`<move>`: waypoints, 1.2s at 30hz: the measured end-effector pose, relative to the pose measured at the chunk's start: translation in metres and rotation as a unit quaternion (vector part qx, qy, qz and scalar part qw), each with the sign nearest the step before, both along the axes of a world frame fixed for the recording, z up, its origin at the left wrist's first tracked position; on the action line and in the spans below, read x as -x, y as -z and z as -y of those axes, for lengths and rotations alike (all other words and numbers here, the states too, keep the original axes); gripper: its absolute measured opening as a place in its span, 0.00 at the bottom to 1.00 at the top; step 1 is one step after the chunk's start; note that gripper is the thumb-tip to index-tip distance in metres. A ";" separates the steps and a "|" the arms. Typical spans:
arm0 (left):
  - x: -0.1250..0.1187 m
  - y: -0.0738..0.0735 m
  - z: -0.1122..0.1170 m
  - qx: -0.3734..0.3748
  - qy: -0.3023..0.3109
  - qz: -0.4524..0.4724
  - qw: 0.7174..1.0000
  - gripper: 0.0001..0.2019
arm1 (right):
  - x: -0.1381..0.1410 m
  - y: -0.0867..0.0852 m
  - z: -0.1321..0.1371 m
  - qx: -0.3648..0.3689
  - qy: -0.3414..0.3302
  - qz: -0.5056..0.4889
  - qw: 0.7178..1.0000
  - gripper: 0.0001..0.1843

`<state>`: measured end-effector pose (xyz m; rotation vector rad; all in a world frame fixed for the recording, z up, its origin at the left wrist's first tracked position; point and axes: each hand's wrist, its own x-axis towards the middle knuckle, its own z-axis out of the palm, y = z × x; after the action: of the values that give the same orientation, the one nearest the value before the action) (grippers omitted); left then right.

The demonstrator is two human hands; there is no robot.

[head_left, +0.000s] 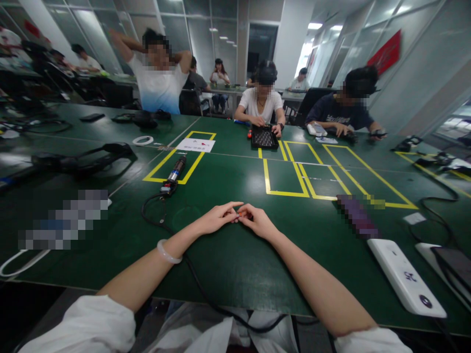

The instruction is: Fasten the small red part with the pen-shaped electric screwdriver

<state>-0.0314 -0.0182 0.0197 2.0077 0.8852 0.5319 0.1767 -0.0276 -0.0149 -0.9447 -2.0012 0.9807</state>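
My left hand (220, 217) and my right hand (256, 220) meet fingertip to fingertip on the green table (235, 255). Both are pinched on a tiny object (238, 214) with a hint of orange, too small to name. A pale bangle (168, 252) circles my left wrist. A black cable (200, 287) runs under my left forearm toward a cylindrical tool (174, 175) lying in a yellow taped box ahead on the left.
Yellow tape outlines (294, 179) mark the table's middle. A white power strip (405, 277) and a dark device lie at right. Across the table a person handles a black tray (264, 138); other people sit beside them. A white paper (195, 144) and black headsets lie at left.
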 end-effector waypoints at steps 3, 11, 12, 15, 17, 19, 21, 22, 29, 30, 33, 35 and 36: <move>0.000 0.000 0.001 -0.039 -0.004 -0.021 0.999 0.26 | -0.001 0.002 -0.002 0.023 0.011 -0.019 0.999 0.09; -0.003 -0.002 0.007 -0.209 -0.029 -0.113 0.971 0.16 | -0.003 0.000 -0.004 0.024 0.033 0.005 0.999 0.16; -0.003 -0.002 0.007 -0.213 -0.031 -0.116 0.970 0.14 | -0.003 0.000 -0.005 0.015 0.034 0.017 0.999 0.17; -0.004 -0.002 0.007 -0.218 -0.037 -0.117 0.968 0.11 | -0.004 0.002 -0.006 0.007 0.035 0.034 0.999 0.20; -0.004 -0.001 0.006 -0.216 -0.038 -0.112 0.969 0.10 | -0.004 0.003 -0.006 0.018 0.035 0.018 0.999 0.18; -0.003 -0.001 0.006 -0.206 -0.041 -0.104 0.972 0.10 | -0.003 0.003 -0.005 0.038 0.035 -0.017 0.999 0.15; -0.002 -0.001 0.006 -0.193 -0.051 -0.094 0.975 0.11 | -0.002 0.003 -0.004 0.056 0.035 -0.044 0.997 0.13; -0.002 -0.001 0.005 -0.186 -0.056 -0.089 0.977 0.11 | -0.002 0.002 -0.003 0.059 0.033 -0.051 0.996 0.13; -0.001 -0.001 0.004 -0.164 -0.068 -0.072 0.981 0.11 | -0.001 0.001 -0.003 0.047 0.019 -0.068 0.996 0.11; -0.001 -0.002 0.005 -0.165 -0.067 -0.073 0.981 0.12 | -0.001 0.002 -0.003 0.050 0.020 -0.065 0.996 0.10; -0.002 -0.004 0.006 -0.173 -0.063 -0.076 0.980 0.12 | -0.002 0.003 -0.004 0.058 0.024 -0.051 0.997 0.11; -0.002 -0.005 0.006 -0.178 -0.062 -0.073 0.979 0.12 | -0.002 0.003 -0.004 0.059 0.025 -0.050 0.997 0.11; -0.002 -0.005 0.006 -0.179 -0.062 -0.071 0.979 0.12 | -0.002 0.003 -0.004 0.058 0.025 -0.052 0.997 0.11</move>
<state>-0.0293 -0.0246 0.0246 2.3496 1.0659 0.6623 0.1782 -0.0237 -0.0179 -0.9799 -1.8419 1.1057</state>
